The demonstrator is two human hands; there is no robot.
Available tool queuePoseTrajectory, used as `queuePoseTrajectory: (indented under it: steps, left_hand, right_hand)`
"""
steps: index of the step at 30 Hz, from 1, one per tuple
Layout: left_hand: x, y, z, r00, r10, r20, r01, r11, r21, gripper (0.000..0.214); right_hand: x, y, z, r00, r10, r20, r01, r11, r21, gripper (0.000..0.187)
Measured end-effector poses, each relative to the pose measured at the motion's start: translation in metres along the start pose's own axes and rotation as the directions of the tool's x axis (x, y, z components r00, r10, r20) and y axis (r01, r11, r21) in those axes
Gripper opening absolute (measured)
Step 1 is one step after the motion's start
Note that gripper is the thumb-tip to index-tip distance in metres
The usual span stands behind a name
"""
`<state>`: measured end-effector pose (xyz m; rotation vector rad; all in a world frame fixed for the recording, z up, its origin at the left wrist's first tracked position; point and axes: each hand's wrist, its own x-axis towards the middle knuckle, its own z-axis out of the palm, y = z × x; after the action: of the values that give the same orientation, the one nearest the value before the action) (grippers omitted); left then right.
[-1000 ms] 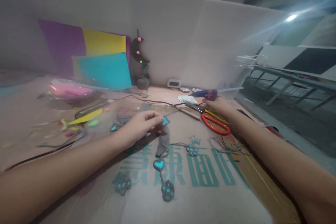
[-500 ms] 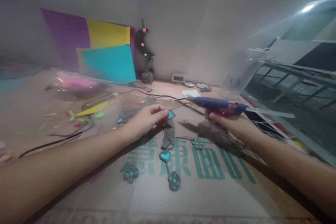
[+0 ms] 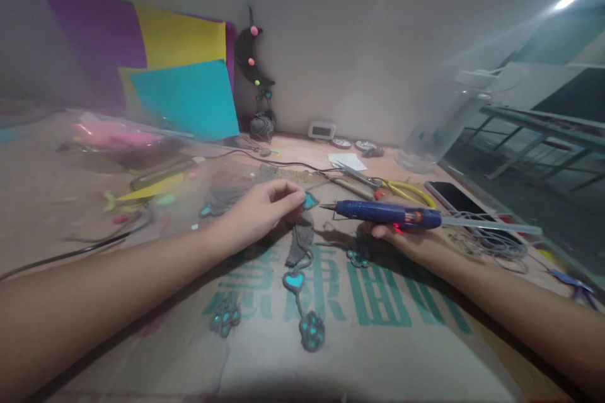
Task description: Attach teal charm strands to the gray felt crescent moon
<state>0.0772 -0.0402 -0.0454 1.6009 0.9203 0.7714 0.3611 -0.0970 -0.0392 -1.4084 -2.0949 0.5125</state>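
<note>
My left hand (image 3: 259, 208) pinches the top of a grey felt strip (image 3: 299, 243) by a small teal piece (image 3: 309, 200). The strip lies on a cardboard sheet with teal print (image 3: 378, 321), and a teal heart (image 3: 293, 280) and a paw shape (image 3: 312, 330) hang from its lower end. My right hand (image 3: 406, 242) grips a blue glue gun (image 3: 387, 213) with a clear glue stick at its rear. Its nozzle points left, a short way from the teal piece. A second paw shape (image 3: 224, 318) lies at lower left.
Purple, yellow and teal sheets (image 3: 184, 97) lean on the back wall beside a dark crescent ornament (image 3: 250, 53). Yellow-handled scissors (image 3: 401, 192), a phone (image 3: 451, 196) and coiled wire (image 3: 486, 240) lie to the right. A black cable (image 3: 85, 249) and felt scraps (image 3: 151, 192) sit left.
My right hand has carried the glue gun left and lower, bringing its nozzle close to the teal piece. One second ago that hand was reaching for the gun farther back. The left hand has stayed put.
</note>
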Motion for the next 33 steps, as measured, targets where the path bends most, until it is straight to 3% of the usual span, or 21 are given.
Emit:
queuePoseTrajectory:
  steps: [5,11,18,28,33]
  left_hand:
    - [0.002,-0.004,0.000,0.999,0.036,0.015,-0.036,0.999,-0.033,0.027]
    - [0.004,-0.007,0.001,0.999,0.040,0.013,-0.039,0.997,-0.069,0.027]
    - [0.002,-0.004,0.000,0.999,0.032,0.018,-0.031,0.997,-0.075,0.028]
    - [0.002,-0.004,0.001,1.000,0.025,0.007,-0.025,0.997,-0.069,0.029]
    - [0.002,-0.004,0.000,1.000,0.026,0.010,-0.025,0.998,-0.060,0.029]
  right_hand:
    - [-0.003,-0.005,0.006,0.990,0.026,-0.136,-0.029,0.999,-0.022,0.023]
    - [-0.004,-0.015,0.007,0.991,0.125,-0.046,-0.117,0.981,0.154,0.023]
    - [-0.003,-0.013,0.004,0.994,0.056,-0.091,-0.060,0.997,-0.039,0.022]
    - [-0.004,-0.010,0.005,0.993,0.011,-0.121,-0.021,0.997,-0.078,0.027]
    - [-0.003,-0.012,0.006,0.995,0.019,-0.100,-0.020,1.000,-0.006,0.029]
